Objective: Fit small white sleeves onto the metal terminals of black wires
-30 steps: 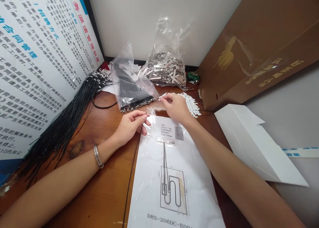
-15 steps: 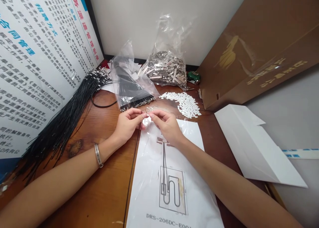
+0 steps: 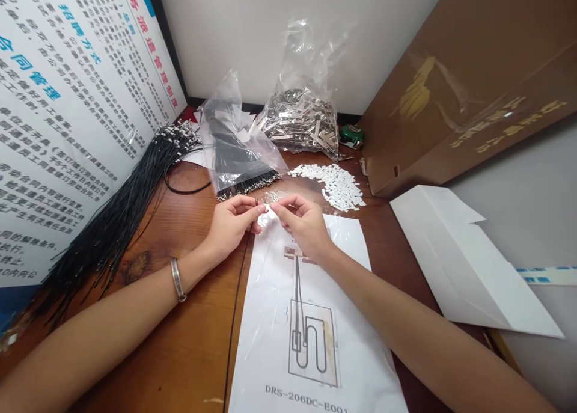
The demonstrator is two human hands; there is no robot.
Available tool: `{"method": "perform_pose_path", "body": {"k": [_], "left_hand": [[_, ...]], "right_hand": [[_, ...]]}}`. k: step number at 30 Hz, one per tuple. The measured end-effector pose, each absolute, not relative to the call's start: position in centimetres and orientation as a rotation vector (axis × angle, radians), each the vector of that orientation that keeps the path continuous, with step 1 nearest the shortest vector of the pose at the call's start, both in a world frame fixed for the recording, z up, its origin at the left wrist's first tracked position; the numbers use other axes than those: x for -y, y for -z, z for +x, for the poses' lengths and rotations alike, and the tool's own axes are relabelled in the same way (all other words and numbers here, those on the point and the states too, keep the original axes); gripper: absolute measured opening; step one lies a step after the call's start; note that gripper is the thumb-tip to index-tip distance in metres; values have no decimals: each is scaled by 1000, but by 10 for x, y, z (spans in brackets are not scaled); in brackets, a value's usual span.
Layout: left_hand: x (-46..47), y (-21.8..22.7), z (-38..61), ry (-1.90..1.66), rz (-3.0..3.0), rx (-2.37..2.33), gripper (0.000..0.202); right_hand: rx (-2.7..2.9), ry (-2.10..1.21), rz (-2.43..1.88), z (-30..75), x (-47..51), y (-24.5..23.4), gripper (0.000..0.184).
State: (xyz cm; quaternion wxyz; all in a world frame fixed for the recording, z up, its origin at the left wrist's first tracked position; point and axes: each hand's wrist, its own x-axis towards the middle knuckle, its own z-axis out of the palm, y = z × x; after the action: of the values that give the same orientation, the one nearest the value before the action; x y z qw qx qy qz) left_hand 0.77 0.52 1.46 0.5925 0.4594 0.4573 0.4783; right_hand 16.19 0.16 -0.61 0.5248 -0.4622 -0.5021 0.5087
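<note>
My left hand (image 3: 233,222) pinches the end of a thin black wire (image 3: 236,308) that trails down over the wooden table. My right hand (image 3: 303,222) pinches a small white piece (image 3: 273,208) and holds it against the wire end, fingertips of both hands meeting. Both hands hover over the top of a plastic-covered drawing sheet (image 3: 311,335) that shows a looped wire. A pile of small white pieces (image 3: 336,183) lies just beyond my right hand.
A bundle of black wires (image 3: 121,211) leans along a printed board (image 3: 58,112) at left. Two clear bags stand at the back, one of black wires (image 3: 237,154), one of metal strips (image 3: 302,121). A brown carton (image 3: 473,94) and white folded paper (image 3: 464,263) fill the right.
My right hand came back from the pile of white pieces to meet my left hand at the wire end. Since half a second ago the hands have hardly shifted.
</note>
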Motion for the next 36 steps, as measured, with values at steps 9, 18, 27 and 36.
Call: {"method": "perform_pose_path", "body": {"k": [9, 18, 27, 36], "left_hand": [[-5, -17, 7, -1113, 1090, -1093, 30], [-5, -17, 9, -1078, 1125, -1153, 32], [-4, -13, 7, -1018, 1269, -1125, 23], [-5, -8, 7, -1017, 1253, -1100, 26]], "right_hand": [[1278, -1164, -1003, 162, -4, -1, 36], [1315, -1234, -1013, 169, -11, 1, 30], [1047, -1460, -980, 176, -22, 4, 40], [1035, -1566, -1020, 178, -25, 1, 44]]}}
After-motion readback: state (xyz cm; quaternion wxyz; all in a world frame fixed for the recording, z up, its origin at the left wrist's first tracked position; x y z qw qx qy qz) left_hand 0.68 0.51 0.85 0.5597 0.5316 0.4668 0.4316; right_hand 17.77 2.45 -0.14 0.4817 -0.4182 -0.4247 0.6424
